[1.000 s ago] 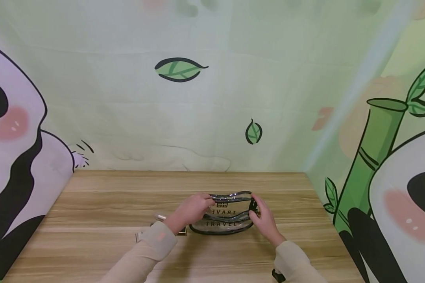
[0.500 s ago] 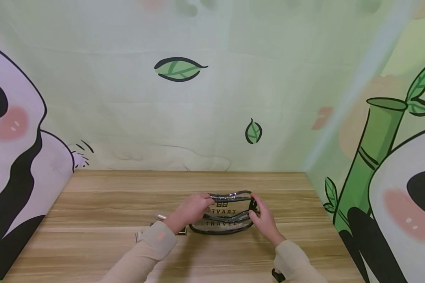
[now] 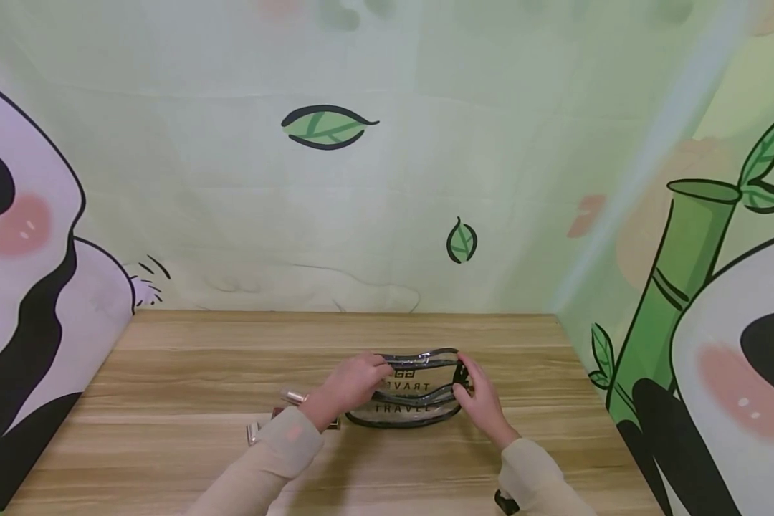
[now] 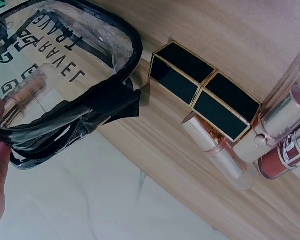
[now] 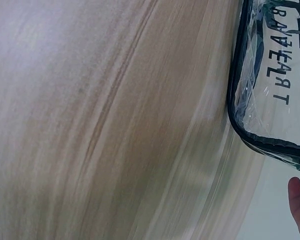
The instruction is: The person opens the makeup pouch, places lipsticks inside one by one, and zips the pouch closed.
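A clear travel pouch point(image 3: 406, 390) with black trim and dark "TRAVEL" lettering stands on the wooden table, its mouth open. My right hand point(image 3: 484, 405) grips its right end, thumb in front. Over the left part of the mouth, my left hand point(image 3: 348, 387) has curled fingers, partly hidden by the rim. Through the plastic in the left wrist view shows a lipstick tube point(image 4: 27, 95) with a clear cap, one end at the left fingers, which seem to pinch it. The right wrist view catches only a few fingers point(image 5: 297, 200) beside the pouch's corner.
Left of the pouch lie a black box-shaped case with gold edges point(image 4: 202, 90), a pinkish metallic tube point(image 4: 217, 147), a clear-capped lipstick point(image 4: 280, 120) and a red lip gloss point(image 4: 277, 162). The forearm partly covers them in the head view. A printed cloth backdrop point(image 3: 387, 215) rises behind the table.
My left hand has shifted slightly to the right over the pouch's mouth, uncovering a little more of the cosmetics. The right hand and the pouch stay almost still.
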`<action>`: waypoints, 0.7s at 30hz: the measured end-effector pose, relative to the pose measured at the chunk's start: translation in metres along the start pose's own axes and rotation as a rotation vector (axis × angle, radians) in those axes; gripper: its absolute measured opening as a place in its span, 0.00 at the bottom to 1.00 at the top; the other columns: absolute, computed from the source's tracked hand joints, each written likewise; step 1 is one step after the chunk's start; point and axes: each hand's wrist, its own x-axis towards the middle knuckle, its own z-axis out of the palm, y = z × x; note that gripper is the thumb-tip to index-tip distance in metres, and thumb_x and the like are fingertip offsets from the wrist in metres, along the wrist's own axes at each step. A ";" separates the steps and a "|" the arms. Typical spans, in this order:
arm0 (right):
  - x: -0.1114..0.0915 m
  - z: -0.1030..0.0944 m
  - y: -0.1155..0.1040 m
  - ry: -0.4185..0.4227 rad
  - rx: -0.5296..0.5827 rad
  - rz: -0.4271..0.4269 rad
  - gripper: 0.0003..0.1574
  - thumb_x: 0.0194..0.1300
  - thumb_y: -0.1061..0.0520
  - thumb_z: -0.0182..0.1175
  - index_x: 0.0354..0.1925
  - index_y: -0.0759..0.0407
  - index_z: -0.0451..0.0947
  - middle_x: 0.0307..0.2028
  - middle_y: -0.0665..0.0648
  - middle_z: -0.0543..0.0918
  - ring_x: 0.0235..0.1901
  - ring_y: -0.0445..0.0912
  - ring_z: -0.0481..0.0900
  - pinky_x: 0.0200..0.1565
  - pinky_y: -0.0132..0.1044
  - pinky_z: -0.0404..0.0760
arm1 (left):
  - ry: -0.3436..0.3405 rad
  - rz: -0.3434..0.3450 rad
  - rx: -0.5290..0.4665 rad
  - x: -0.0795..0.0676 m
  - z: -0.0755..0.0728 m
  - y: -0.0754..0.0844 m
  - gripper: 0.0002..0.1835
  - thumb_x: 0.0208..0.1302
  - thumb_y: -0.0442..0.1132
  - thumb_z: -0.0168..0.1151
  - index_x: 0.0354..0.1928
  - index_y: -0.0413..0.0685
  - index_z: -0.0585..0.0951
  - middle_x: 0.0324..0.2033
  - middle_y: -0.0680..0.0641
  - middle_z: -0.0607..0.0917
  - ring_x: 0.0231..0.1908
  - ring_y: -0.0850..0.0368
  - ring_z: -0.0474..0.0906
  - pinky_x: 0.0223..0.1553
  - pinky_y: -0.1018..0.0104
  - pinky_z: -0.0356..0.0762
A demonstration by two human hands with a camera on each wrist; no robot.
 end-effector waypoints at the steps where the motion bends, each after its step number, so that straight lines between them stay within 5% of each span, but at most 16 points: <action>1: 0.000 0.000 0.000 0.000 0.000 0.000 0.34 0.54 0.62 0.52 0.60 0.64 0.61 0.59 0.68 0.65 0.58 0.62 0.64 0.48 0.55 0.72 | 0.021 0.011 0.013 0.000 0.001 0.000 0.07 0.51 0.35 0.62 0.35 0.50 0.80 0.32 0.53 0.82 0.34 0.59 0.76 0.35 0.71 0.77; 8: 0.000 0.001 0.001 -0.004 0.009 0.009 0.34 0.54 0.62 0.51 0.61 0.64 0.60 0.59 0.68 0.65 0.57 0.61 0.64 0.45 0.54 0.74 | 0.159 0.066 0.001 0.001 0.008 0.006 0.04 0.53 0.37 0.61 0.32 0.49 0.80 0.32 0.52 0.81 0.34 0.58 0.76 0.35 0.71 0.78; 21: -0.001 0.000 -0.001 -0.003 -0.005 0.006 0.35 0.52 0.63 0.52 0.60 0.65 0.60 0.59 0.68 0.65 0.56 0.61 0.65 0.43 0.52 0.75 | 0.159 0.060 0.021 0.005 0.012 0.015 0.03 0.54 0.35 0.60 0.30 0.51 0.80 0.31 0.54 0.80 0.33 0.60 0.75 0.33 0.73 0.76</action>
